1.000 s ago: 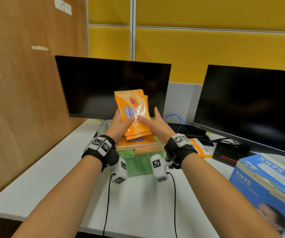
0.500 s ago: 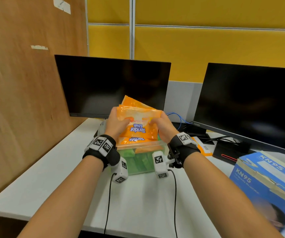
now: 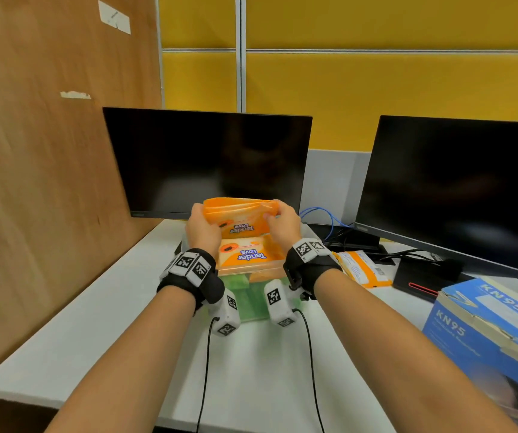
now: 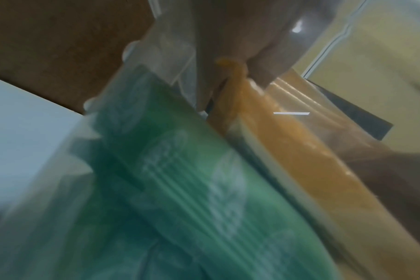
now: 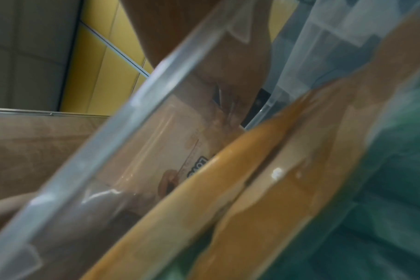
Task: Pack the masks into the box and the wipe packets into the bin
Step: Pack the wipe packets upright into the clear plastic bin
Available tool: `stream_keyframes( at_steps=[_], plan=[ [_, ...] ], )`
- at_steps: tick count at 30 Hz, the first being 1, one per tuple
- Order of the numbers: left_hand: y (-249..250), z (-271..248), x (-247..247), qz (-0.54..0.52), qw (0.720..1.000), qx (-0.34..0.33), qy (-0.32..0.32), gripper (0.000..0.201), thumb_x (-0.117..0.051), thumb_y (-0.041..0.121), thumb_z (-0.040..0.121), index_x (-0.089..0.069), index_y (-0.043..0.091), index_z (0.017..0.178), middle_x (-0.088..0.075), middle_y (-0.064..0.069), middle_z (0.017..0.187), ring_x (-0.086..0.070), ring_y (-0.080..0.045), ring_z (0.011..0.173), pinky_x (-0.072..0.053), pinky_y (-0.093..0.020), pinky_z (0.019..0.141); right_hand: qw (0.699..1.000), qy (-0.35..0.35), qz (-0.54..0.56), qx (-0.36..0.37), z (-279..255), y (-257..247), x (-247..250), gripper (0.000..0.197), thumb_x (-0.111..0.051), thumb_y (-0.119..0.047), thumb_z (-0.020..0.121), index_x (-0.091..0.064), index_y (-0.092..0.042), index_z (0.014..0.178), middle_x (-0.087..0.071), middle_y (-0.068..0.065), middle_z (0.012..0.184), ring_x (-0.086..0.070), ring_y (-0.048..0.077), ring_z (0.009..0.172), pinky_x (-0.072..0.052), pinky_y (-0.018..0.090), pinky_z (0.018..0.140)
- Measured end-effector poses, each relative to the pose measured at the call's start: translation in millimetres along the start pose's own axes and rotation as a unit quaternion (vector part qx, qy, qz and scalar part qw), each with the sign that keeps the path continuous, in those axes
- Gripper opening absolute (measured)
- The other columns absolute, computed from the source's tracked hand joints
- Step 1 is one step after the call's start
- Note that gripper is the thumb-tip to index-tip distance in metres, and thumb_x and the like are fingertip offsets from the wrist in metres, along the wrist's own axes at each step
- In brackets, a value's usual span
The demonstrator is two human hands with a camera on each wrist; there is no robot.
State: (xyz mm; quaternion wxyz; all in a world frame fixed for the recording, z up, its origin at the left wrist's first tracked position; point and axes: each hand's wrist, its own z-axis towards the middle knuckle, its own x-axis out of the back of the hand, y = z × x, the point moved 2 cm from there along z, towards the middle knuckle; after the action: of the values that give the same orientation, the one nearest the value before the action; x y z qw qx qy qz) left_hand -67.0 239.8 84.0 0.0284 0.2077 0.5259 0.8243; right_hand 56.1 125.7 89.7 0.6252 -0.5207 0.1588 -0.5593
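Note:
Both hands hold a small stack of orange wipe packets (image 3: 240, 214) over the clear plastic bin (image 3: 253, 310). My left hand (image 3: 203, 223) grips the stack's left end and my right hand (image 3: 282, 218) grips its right end. The stack leans towards the bin's far side. Below it another orange packet (image 3: 250, 254) lies flat on top of the bin's contents, and green packets (image 4: 204, 189) show through the bin wall. One more orange packet (image 3: 360, 268) lies on the table right of the bin. The blue KN95 mask box (image 3: 488, 342) stands at the front right, flap open.
Two dark monitors (image 3: 207, 160) (image 3: 457, 189) stand close behind the bin, with cables (image 3: 326, 217) and a black device (image 3: 423, 276) between them. A wooden partition (image 3: 48, 167) walls off the left. The white table (image 3: 120, 323) runs to its front edge near me.
The held packets have been turned from upright to sideways and lowered towards the bin's far side. Both hands moved down and forward with them.

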Motion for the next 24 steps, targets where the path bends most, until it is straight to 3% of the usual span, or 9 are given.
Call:
stream_keyframes(
  at_steps=[3, 7, 9, 11, 14, 17, 19, 21, 24],
  plan=[
    [-1, 2, 0, -0.003, 1.000, 0.014, 0.023, 0.022, -0.041, 0.000, 0.093, -0.050, 0.011, 0.110, -0.059, -0.010, 0.111, -0.057, -0.028, 0.102, -0.042, -0.032, 0.076, 0.999, -0.016, -0.033, 0.007, 2, 2, -4, 0.020, -0.052, -0.010, 0.094, -0.066, -0.011, 0.108, -0.068, 0.007, 0.103, -0.058, 0.018, 0.091, -0.044, 0.027, 0.080],
    [-1, 0, -4, 0.087, 0.995, -0.046, -0.002, 0.063, -0.036, -0.018, 0.080, -0.053, 0.029, 0.118, -0.050, -0.004, 0.127, -0.041, -0.025, 0.122, -0.040, -0.031, 0.087, 0.979, -0.115, -0.167, -0.001, 1, 5, -16, 0.032, -0.045, -0.004, 0.094, -0.057, -0.013, 0.122, -0.065, 0.012, 0.112, -0.060, 0.027, 0.106, -0.045, 0.032, 0.086],
    [-7, 3, -16, 0.152, 0.982, -0.042, -0.105, 0.052, -0.040, -0.009, 0.085, -0.056, 0.036, 0.106, -0.056, -0.006, 0.121, -0.048, -0.027, 0.115, -0.047, -0.040, 0.090, 0.978, -0.127, -0.165, -0.009, -2, 4, -15, 0.045, -0.041, 0.002, 0.092, -0.047, -0.018, 0.131, -0.063, 0.011, 0.109, -0.060, 0.028, 0.103, -0.049, 0.035, 0.084],
    [-8, 1, -23, 0.174, 0.964, -0.017, -0.198, 0.045, -0.042, -0.002, 0.091, -0.058, 0.034, 0.113, -0.057, -0.005, 0.121, -0.053, -0.027, 0.111, -0.050, -0.043, 0.092, 0.974, -0.151, -0.171, -0.003, -2, 3, -17, 0.050, -0.041, 0.004, 0.091, -0.045, -0.023, 0.134, -0.062, 0.009, 0.110, -0.062, 0.026, 0.101, -0.053, 0.037, 0.085],
    [-9, 2, -26, 0.228, 0.952, -0.028, -0.203, 0.042, -0.042, 0.001, 0.093, -0.055, 0.029, 0.121, -0.053, -0.006, 0.128, -0.046, -0.027, 0.119, -0.042, -0.041, 0.101, 0.955, -0.203, -0.218, -0.004, -2, 4, -21, 0.042, -0.041, -0.004, 0.094, -0.055, -0.021, 0.129, -0.062, 0.007, 0.123, -0.061, 0.023, 0.109, -0.052, 0.034, 0.091],
    [-9, 1, -26, 0.306, 0.934, -0.089, -0.162, 0.044, -0.040, 0.008, 0.095, -0.050, 0.034, 0.129, -0.045, -0.003, 0.139, -0.031, -0.028, 0.133, -0.022, -0.045, 0.113, 0.959, -0.211, -0.190, 0.009, -3, 3, -19, 0.040, -0.038, -0.005, 0.096, -0.058, -0.018, 0.128, -0.061, 0.008, 0.126, -0.061, 0.023, 0.110, -0.051, 0.035, 0.094],
    [-12, 2, -30, 0.344, 0.912, -0.090, -0.206, 0.043, -0.031, 0.021, 0.098, -0.043, 0.042, 0.135, -0.044, -0.001, 0.143, -0.031, -0.027, 0.136, -0.015, -0.052, 0.115, 0.946, -0.238, -0.219, 0.027, -5, -1, -21, 0.041, -0.037, -0.006, 0.097, -0.055, -0.019, 0.132, -0.059, 0.009, 0.129, -0.059, 0.024, 0.113, -0.050, 0.037, 0.096],
    [-15, 2, -34, 0.368, 0.893, -0.049, -0.254, 0.044, -0.022, 0.031, 0.099, -0.036, 0.040, 0.140, -0.044, -0.005, 0.145, -0.035, -0.029, 0.134, -0.013, -0.051, 0.115, 0.949, -0.221, -0.222, 0.039, -4, -2, -21, 0.044, -0.039, -0.003, 0.095, -0.054, -0.020, 0.133, -0.056, 0.008, 0.132, -0.057, 0.023, 0.113, -0.048, 0.035, 0.097],
    [-15, 3, -33, 0.409, 0.870, -0.018, -0.276, 0.048, -0.018, 0.036, 0.099, -0.031, 0.033, 0.145, -0.039, -0.009, 0.148, -0.033, -0.031, 0.136, -0.010, -0.051, 0.114, 0.997, -0.057, -0.045, 0.029, 3, -7, 9, 0.045, -0.041, 0.004, 0.089, -0.061, -0.017, 0.124, -0.057, 0.008, 0.129, -0.055, 0.015, 0.093, -0.048, 0.029, 0.084]
  ],
)
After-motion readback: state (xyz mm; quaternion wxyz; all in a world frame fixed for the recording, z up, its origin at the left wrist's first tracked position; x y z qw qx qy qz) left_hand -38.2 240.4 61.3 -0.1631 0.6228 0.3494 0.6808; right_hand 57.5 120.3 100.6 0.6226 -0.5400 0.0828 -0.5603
